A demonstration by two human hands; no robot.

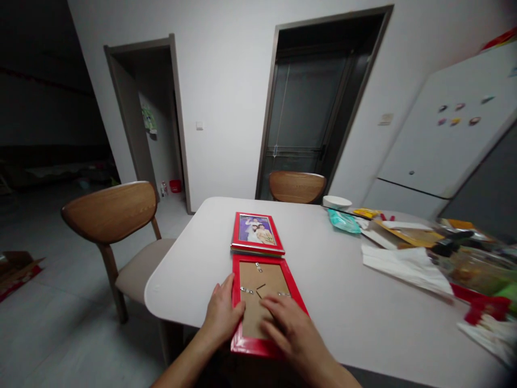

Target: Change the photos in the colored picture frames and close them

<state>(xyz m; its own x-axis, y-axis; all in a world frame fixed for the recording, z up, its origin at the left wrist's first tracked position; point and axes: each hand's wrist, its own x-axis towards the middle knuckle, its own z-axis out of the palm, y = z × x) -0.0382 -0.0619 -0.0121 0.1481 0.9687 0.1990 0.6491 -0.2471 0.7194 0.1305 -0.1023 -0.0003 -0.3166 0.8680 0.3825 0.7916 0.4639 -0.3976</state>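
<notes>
A red picture frame lies face down at the table's near edge, its brown backing board facing up. Small metal clips sit along the board's sides, and a slanted stand flap or cut shows near its middle. My left hand grips the frame's left side, thumb resting over the edge. Over the right part of the backing is my right hand, fingers bent and blurred; whether it holds anything is unclear. Just beyond, a second red frame lies face up with a photo of people, apparently stacked on another frame.
The white table carries a teal packet, a white bowl, white paper and mixed clutter on the right. Wooden chairs stand at the left and far side. A white fridge is at right.
</notes>
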